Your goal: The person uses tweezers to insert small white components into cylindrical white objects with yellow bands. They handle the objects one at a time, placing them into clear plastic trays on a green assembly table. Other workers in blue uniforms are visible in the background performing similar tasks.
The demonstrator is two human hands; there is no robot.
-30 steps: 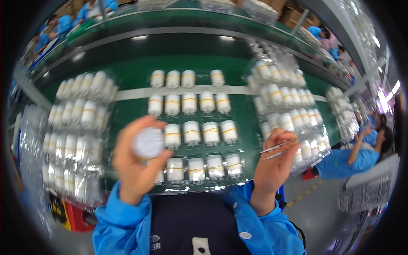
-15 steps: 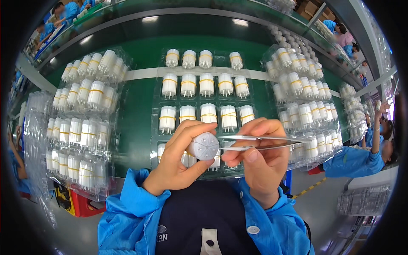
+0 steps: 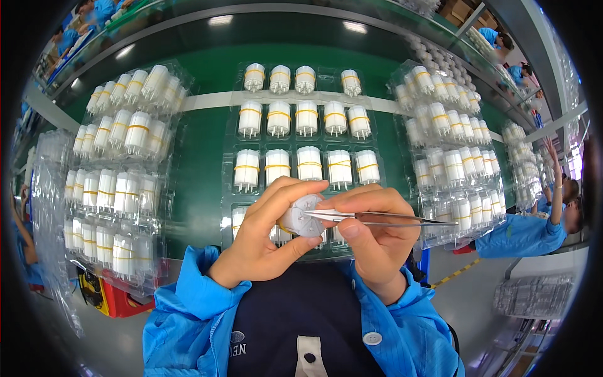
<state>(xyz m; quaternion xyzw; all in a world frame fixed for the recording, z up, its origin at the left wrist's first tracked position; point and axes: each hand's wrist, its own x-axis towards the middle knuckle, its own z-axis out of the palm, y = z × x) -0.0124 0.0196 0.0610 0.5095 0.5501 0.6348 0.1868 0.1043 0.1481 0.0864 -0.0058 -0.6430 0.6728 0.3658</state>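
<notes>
My left hand point(image 3: 259, 237) is closed round the side of a short white cylinder point(image 3: 293, 221), whose round grey-white end face, split into wedge-shaped sections, is turned toward me. A strip of yellow band shows on its side near my fingers. Metal tweezers point(image 3: 411, 219) are pinched between the thumb and fingers of my right hand point(image 3: 381, 234). Their tips lie at the middle of the end face, nearly together; whether they grip anything there is too small to tell. Both hands are above the near end of the clear plastic tray point(image 3: 328, 80).
Rows of white cylinders point(image 3: 306, 118) with yellow bands and small pins stand in the middle tray on a green table point(image 3: 200, 207). Stacked loaded trays flank it, left point(image 3: 119, 195) and right point(image 3: 458, 166). Co-workers in blue sit farther off; one point(image 3: 524, 237) at the right raises an arm.
The tweezers have come left, from beside the cylinder onto its end face, and their arms have closed together. My left hand tilts the cylinder slightly rightward. Middle tray stays put.
</notes>
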